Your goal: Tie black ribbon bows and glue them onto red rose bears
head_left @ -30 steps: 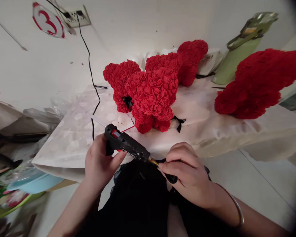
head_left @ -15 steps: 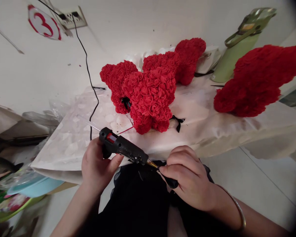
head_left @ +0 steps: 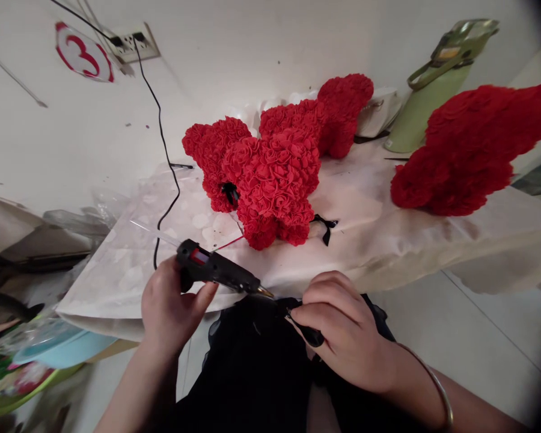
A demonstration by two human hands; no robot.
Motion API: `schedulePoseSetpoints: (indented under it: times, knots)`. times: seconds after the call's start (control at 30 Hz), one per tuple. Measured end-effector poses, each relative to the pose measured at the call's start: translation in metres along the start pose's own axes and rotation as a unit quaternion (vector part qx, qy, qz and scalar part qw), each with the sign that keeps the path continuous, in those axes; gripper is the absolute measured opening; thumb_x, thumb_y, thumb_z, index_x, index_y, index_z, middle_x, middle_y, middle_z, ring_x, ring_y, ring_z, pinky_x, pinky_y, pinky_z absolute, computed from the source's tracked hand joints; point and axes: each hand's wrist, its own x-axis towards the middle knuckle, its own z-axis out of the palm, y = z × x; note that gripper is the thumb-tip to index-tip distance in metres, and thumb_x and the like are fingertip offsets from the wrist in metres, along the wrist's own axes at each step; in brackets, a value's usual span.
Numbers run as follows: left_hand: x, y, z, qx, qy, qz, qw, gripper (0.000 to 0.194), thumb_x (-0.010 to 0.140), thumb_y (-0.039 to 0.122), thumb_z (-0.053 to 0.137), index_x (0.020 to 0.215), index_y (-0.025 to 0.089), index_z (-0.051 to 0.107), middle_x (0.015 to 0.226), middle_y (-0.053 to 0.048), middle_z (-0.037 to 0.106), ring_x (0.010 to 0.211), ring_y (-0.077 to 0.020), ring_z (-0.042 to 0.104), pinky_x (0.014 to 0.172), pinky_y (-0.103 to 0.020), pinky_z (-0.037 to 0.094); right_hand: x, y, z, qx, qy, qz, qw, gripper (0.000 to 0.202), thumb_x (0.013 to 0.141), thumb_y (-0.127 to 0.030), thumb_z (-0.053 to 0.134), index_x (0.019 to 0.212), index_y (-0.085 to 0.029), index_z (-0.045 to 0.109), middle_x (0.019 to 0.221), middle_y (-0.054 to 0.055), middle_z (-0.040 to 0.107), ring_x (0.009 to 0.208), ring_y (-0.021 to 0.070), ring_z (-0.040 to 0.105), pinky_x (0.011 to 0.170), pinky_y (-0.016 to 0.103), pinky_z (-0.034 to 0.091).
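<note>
My left hand [head_left: 174, 307] is wrapped round the grip of a black glue gun [head_left: 220, 269], with a clear glue stick [head_left: 151, 231] poking out of its rear. The gun's metal nozzle points right and down, a short way from my right hand [head_left: 342, 325]. That hand is closed on a small black piece that looks like looped ribbon [head_left: 312, 335]; part of it is hidden by the fingers. Just beyond the hands, on the cloth-covered table [head_left: 117, 270], stands a red rose bear [head_left: 275, 186]. A strip of black ribbon [head_left: 328, 227] lies beside it.
More red rose bears stand behind and at the right [head_left: 469, 156]. A green bottle [head_left: 433, 102] is at the back right. The gun's black cord [head_left: 160, 120] runs up to a wall outlet [head_left: 135, 45]. A blue basin [head_left: 67, 346] sits low at the left.
The glue gun has drawn back left from the black ribbon piece, leaving a gap at its nozzle. My right hand has stayed nearly in place.
</note>
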Motion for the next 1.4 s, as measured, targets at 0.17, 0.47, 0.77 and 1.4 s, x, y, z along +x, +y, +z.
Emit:
schedulePoseSetpoints:
  times: [0.17,0.47,0.77,1.4]
  knots:
    - [0.022,-0.029,0.011,0.098,-0.038,-0.166,0.980,0.039,0.072,0.051,0.064,0.093,0.020,0.054,0.077,-0.006,0.063,0.068,-0.0257,0.064,0.054,-0.031,0.043,0.000,0.001,0.001,0.027,-0.004,0.046,0.999,0.020,0.080,0.001,0.058,0.086,-0.018,0.058,0.081,0.002,0.057,0.078,0.0157,0.050,0.070,0.031,0.048]
    - [0.052,-0.084,0.062,0.146,-0.159,-0.251,0.944,0.053,0.082,0.052,0.052,0.117,0.012,0.055,0.102,-0.020,0.069,0.096,-0.0361,0.066,0.072,-0.039,0.049,-0.002,0.004,0.013,0.086,-0.025,0.116,0.989,0.017,0.083,-0.002,0.057,0.087,-0.018,0.057,0.081,0.002,0.057,0.078,0.0142,0.054,0.067,0.026,0.047]
    - [0.039,-0.049,0.036,0.080,-0.088,-0.137,0.983,0.055,0.084,0.047,0.056,0.126,0.011,0.055,0.125,-0.019,0.059,0.118,-0.0353,0.054,0.100,-0.048,0.043,-0.010,0.010,0.023,0.108,-0.027,0.189,0.976,0.019,0.081,-0.003,0.056,0.087,-0.021,0.055,0.083,0.002,0.056,0.078,0.0154,0.056,0.067,0.027,0.049]
    - [0.040,0.029,0.078,-0.244,-0.013,0.036,0.969,0.055,0.088,0.039,0.058,0.138,0.021,0.039,0.136,-0.015,0.049,0.126,-0.0271,0.049,0.101,-0.047,0.045,0.008,0.058,0.024,-0.044,0.080,0.193,0.977,0.009,0.079,-0.015,0.062,0.083,-0.023,0.066,0.127,0.010,0.049,0.120,0.0287,0.048,0.095,0.049,0.045]
